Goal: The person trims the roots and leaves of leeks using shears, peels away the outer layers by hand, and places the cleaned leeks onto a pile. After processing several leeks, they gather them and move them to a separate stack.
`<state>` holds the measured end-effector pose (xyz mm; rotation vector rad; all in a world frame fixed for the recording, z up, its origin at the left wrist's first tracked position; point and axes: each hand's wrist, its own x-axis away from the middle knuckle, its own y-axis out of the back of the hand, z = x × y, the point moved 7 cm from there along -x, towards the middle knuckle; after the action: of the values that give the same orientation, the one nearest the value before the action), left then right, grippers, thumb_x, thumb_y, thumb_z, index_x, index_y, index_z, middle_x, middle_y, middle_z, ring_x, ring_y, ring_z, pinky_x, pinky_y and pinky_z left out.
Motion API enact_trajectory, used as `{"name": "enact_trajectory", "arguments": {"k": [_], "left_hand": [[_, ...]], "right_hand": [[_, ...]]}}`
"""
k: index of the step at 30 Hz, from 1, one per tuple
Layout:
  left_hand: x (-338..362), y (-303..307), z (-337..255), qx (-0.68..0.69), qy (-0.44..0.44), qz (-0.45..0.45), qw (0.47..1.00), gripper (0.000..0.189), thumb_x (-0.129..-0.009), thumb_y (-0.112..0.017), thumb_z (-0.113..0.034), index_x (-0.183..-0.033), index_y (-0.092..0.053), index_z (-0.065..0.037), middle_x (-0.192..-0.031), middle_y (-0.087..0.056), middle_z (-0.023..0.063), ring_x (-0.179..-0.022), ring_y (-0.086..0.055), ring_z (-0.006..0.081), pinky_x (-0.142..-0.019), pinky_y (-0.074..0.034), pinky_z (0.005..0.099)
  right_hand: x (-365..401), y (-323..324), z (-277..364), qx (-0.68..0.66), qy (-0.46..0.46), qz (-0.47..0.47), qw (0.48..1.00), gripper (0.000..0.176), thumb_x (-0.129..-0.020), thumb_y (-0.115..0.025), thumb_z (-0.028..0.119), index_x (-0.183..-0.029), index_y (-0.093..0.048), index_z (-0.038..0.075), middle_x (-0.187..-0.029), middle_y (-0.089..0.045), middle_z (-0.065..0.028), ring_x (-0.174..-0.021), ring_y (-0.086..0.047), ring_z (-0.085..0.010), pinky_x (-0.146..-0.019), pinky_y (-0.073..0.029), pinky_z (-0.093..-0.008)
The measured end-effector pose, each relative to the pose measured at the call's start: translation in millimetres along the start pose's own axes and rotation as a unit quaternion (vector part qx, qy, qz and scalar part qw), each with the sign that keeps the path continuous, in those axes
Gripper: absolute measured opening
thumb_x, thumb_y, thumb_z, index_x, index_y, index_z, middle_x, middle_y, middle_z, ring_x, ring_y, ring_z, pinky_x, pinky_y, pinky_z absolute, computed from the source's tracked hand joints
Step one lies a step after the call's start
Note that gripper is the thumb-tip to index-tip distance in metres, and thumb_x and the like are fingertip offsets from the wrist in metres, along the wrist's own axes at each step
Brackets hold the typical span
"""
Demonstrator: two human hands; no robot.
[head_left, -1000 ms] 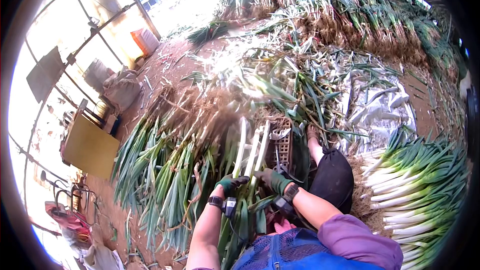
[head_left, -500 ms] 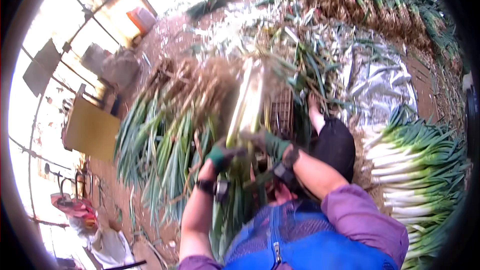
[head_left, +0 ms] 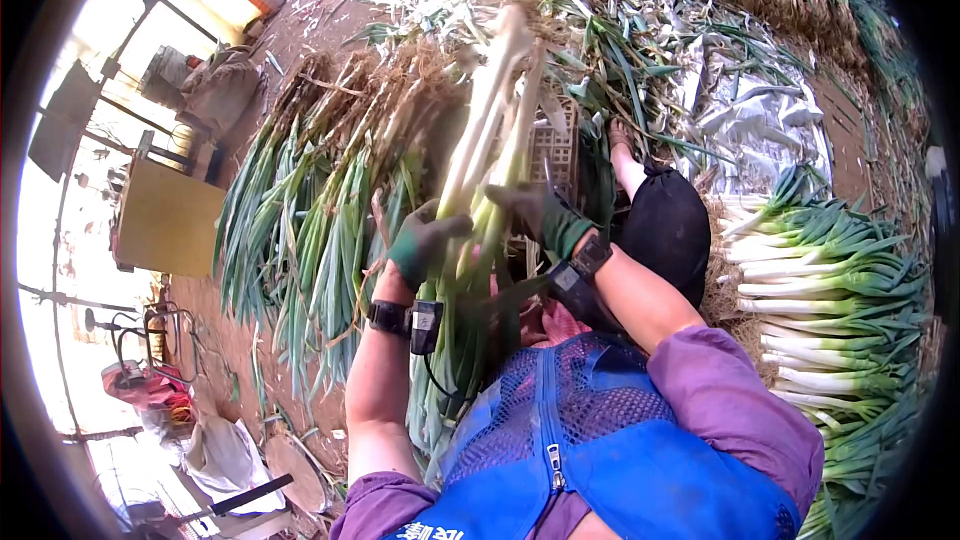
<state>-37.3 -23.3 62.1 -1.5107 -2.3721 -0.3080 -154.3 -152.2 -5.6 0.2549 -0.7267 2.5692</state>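
Observation:
A bundle of leeks (head_left: 487, 130) stands out in front of me, white stalks and roots pointing away, green leaves hanging toward my lap. Closed around its left side, at the lower stalks, is my left hand (head_left: 430, 240) in a dark glove with a green cuff. My right hand (head_left: 540, 215), gloved alike, grips the bundle from the right, its fingers against the stalks. The root ends are blurred. To the left lies a pile of untrimmed leeks (head_left: 320, 190) with brown roots. A plastic crate (head_left: 556, 152) sits just beyond my right hand.
Cleaned leeks (head_left: 820, 310) are stacked in a row at my right. A silvery sheet (head_left: 755, 125) strewn with leaf scraps covers the ground ahead. More rooted leeks (head_left: 760, 0) line the far right. A yellowish board (head_left: 170, 218) stands at left, near a round wooden disc (head_left: 298, 470).
Both hands and the leek bundle have moved up and away from my body in the view. The camera has shifted slightly. The hands keep their hold on the leeks.

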Motion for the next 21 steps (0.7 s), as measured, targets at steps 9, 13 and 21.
{"name": "enact_trajectory", "arguments": {"k": [9,13,21], "left_hand": [[-19,-32,-12,-0.214,-0.021,0.021,0.976,0.051,-0.075,-0.084,-0.009,-0.121,-0.063,0.000,-0.105,-0.070,0.0068,-0.091,-0.065,0.0121,-0.084,-0.054,0.0270],[-23,-21,-1,-0.124,0.017,0.034,0.992,0.050,-0.074,-0.084,-0.011,-0.119,-0.066,0.003,-0.104,-0.072,0.0077,-0.090,-0.067,0.0129,-0.083,-0.054,0.0270],[1,12,-20,-0.089,0.064,0.006,0.994,0.032,-0.079,-0.078,-0.020,-0.104,-0.073,0.000,-0.092,-0.072,0.0056,-0.081,-0.066,0.0146,-0.075,-0.051,0.0281]], "right_hand": [[13,-27,14,0.151,0.107,0.054,0.981,0.029,-0.093,-0.061,0.016,-0.119,-0.064,0.001,-0.111,-0.066,-0.0100,-0.092,-0.064,-0.0176,-0.079,-0.055,-0.0297],[20,-32,13,-0.006,0.044,0.061,0.997,0.035,-0.095,-0.062,0.022,-0.122,-0.061,-0.001,-0.113,-0.067,-0.0100,-0.093,-0.064,-0.0147,-0.080,-0.055,-0.0295],[-28,40,-60,-0.104,0.041,0.073,0.991,0.041,-0.101,-0.059,0.035,-0.123,-0.060,0.000,-0.114,-0.068,-0.0139,-0.099,-0.069,-0.0204,-0.088,-0.056,-0.0309]]}}
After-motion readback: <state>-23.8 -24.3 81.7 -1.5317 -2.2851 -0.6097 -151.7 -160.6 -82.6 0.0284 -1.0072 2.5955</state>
